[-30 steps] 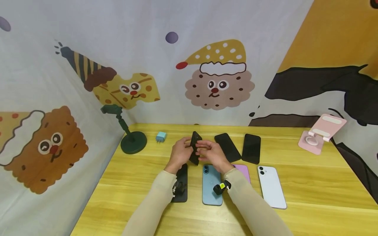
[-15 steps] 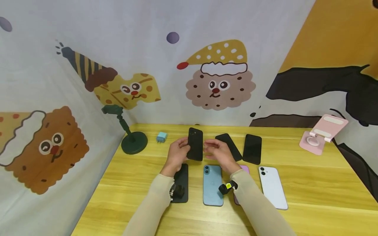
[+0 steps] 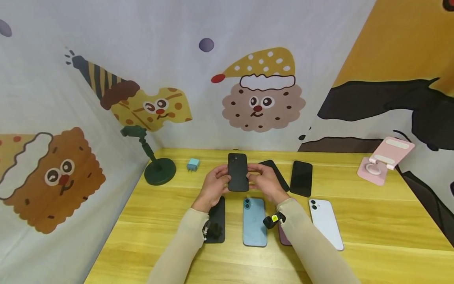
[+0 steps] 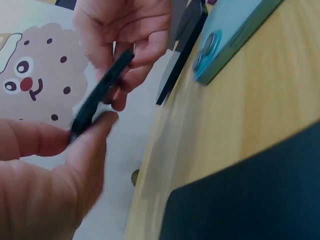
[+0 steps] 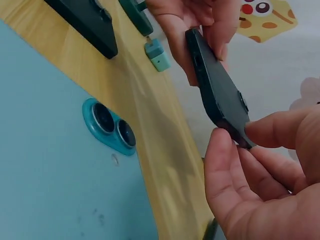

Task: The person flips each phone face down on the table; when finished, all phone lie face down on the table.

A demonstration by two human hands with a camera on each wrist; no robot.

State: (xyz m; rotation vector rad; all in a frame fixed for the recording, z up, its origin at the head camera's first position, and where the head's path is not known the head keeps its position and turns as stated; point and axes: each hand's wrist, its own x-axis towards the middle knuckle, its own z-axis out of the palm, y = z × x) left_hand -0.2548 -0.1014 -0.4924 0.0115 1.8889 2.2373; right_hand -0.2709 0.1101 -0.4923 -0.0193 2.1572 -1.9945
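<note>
A black phone (image 3: pixel 238 172) is held up above the table between both hands, its back with the camera lenses toward the head camera. My left hand (image 3: pixel 214 186) pinches its left edge between thumb and fingers. At the opposite edge, my right hand (image 3: pixel 266 181) pinches it the same way. The right wrist view shows this phone (image 5: pixel 220 85) edge-on, with the right hand's thumb (image 5: pixel 280 130) on the back and fingers on the other face. Below the hands lie a dark phone (image 3: pixel 218 221), partly behind the left wrist, and a blue phone (image 3: pixel 254 225) with two lenses.
Two phones lie at the back, one angled (image 3: pixel 278 175) and one straighter (image 3: pixel 301 178). A purple phone (image 3: pixel 283 236) is mostly under the right sleeve; a white phone (image 3: pixel 327 225) lies right of it. A green stand (image 3: pixel 159 171), blue charger (image 3: pixel 193 164) and pink stand (image 3: pixel 384 157) line the back.
The black phone, earlier edge-on between the hands, has been turned so its back faces the head camera. The right hand came off it, then took hold of its right edge again.
</note>
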